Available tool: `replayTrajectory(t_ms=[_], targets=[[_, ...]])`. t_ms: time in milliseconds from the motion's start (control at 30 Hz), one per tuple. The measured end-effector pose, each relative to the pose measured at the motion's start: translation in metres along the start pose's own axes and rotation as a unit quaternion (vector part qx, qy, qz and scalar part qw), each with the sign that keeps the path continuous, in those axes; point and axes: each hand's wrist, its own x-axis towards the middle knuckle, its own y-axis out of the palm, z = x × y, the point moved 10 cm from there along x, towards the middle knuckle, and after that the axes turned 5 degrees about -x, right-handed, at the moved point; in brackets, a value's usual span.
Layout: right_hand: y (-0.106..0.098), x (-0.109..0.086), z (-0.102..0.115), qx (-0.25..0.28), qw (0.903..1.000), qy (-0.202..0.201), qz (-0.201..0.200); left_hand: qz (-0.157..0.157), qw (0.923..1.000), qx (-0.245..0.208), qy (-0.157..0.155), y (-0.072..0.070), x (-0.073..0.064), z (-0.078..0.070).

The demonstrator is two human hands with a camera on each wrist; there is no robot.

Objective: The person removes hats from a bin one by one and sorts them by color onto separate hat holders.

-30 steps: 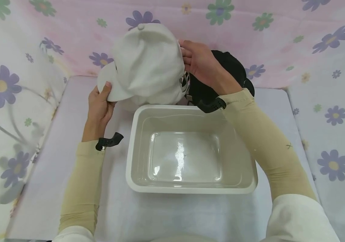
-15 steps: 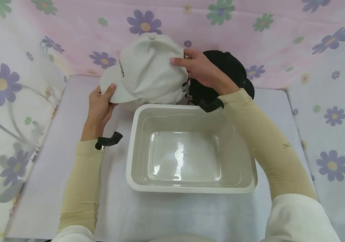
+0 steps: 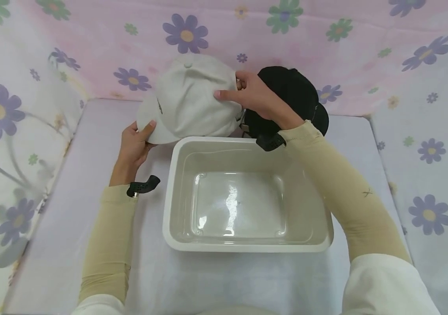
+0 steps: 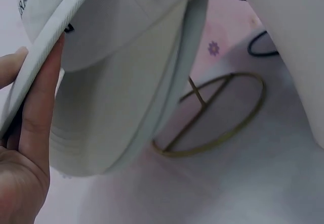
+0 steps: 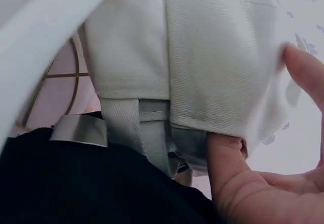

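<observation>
My left hand (image 3: 134, 144) pinches the brim of a white baseball cap (image 3: 196, 105), thumb on top and fingers beneath. Dark lettering shows on its front. At the cap's back edge, my right hand (image 3: 261, 96) grips the fabric, thumb outside and a finger tucked inside the rim (image 5: 228, 82). Under the held cap is a second white cap (image 4: 116, 107), mostly hidden from the head view. A black cap (image 3: 292, 92) with a metal buckle (image 5: 81, 130) sits just right of the white ones, partly behind my right hand.
A beige plastic basin (image 3: 239, 201) stands in front of the caps on the white-covered table (image 3: 58, 218). The left wrist view shows a gold wire stand (image 4: 177, 154) below the second white cap. Flowered cloth (image 3: 224, 26) hangs behind.
The held white cap has come down and tilted, its crown lower against the backdrop. My right thumb has moved onto the outside of its back edge. The black cap and basin stay put.
</observation>
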Motion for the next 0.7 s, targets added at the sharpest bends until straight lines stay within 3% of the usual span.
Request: replayTrajectory(t_ms=[167,300,533,700], targets=[[0.004,-0.0037,-0.0017,-0.061,0.9981,-0.012,0.004,-0.02,0.9994,0.028,0.0,-0.0029,0.0015,0.0046],[0.0059,-0.0035,-0.0031,-0.082,0.9963,-0.025,0.003,-0.038,0.9992,0.011,0.003,-0.0025,0.0025,0.0041],[0.0077,-0.0026,-0.0057,-0.126,0.9908,-0.049,0.001,-0.044,0.9989,-0.017,-0.002,0.0003,0.0023,0.0063],[0.01,-0.0034,-0.0071,-0.165,0.9847,-0.056,0.006,-0.044,0.9987,0.025,0.005,-0.0043,0.0022,0.0074]])
